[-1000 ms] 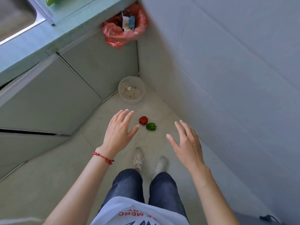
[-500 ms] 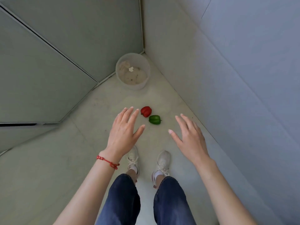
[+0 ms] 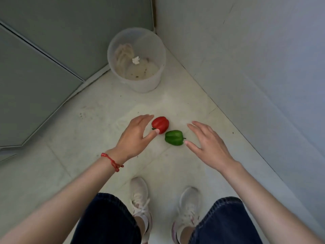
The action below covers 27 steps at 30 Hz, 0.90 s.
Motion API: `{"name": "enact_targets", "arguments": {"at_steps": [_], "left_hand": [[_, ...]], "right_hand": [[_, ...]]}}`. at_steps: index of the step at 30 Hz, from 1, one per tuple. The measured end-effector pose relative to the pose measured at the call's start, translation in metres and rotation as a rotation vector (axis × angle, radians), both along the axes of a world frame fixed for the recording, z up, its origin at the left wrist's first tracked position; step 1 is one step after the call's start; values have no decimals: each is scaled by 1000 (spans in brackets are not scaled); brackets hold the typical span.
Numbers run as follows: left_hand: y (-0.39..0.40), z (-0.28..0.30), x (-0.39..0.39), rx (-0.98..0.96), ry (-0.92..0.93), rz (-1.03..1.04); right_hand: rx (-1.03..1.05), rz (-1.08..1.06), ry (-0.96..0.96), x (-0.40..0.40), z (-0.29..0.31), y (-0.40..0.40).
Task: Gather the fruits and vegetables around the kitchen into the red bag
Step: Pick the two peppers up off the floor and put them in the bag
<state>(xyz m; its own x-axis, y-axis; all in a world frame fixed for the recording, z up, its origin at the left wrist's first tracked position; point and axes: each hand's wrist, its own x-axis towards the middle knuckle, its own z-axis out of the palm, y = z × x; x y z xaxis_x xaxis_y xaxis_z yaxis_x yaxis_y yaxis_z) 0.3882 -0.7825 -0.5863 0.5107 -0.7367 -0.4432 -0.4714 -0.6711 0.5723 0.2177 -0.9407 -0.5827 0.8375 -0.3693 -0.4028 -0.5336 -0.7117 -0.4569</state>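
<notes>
A red bell pepper [image 3: 161, 124] and a green bell pepper [image 3: 174, 137] lie side by side on the pale floor in a corner. My left hand [image 3: 135, 136] is open just left of the red pepper, its fingers curving over the top and its thumb tip at the pepper's near side. My right hand [image 3: 206, 143] is open just right of the green pepper, thumb tip close to its stem. Neither pepper is lifted. The red bag is out of view.
A translucent plastic bucket [image 3: 159, 50] with scraps inside stands in the corner beyond the peppers. Grey cabinet doors [image 3: 44, 76] run along the left and a wall [image 3: 255, 59] along the right. My two white shoes [image 3: 140, 196] stand behind the peppers.
The view has dropped toward the floor, so the counter and red bag left the frame. Both hands have come down and closed in on the peppers, left to red, right to green.
</notes>
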Motion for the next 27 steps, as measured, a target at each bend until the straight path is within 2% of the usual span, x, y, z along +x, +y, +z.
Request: {"name": "enact_targets", "arguments": {"at_steps": [4,8,11,15,23,27], "left_hand": [[-7,-74,8,11,134,71],[-17,-145,17,-26,403,395],[-19,-186,23,-56,439,504],[-23,-224,26,-53,457,546],[-33,-259,23,-69,423,444],[-37,-262,20,-85,537,506]], "right_hand": [[95,-23,8,2,-67,-6],[234,-106,0,3,-132,-12],[304,-131,19,2,-171,-15],[348,-120,21,1,-210,-11],[448,-92,-1,-1,-257,-9],[506,-201,-65,-5,-264,-4]]}}
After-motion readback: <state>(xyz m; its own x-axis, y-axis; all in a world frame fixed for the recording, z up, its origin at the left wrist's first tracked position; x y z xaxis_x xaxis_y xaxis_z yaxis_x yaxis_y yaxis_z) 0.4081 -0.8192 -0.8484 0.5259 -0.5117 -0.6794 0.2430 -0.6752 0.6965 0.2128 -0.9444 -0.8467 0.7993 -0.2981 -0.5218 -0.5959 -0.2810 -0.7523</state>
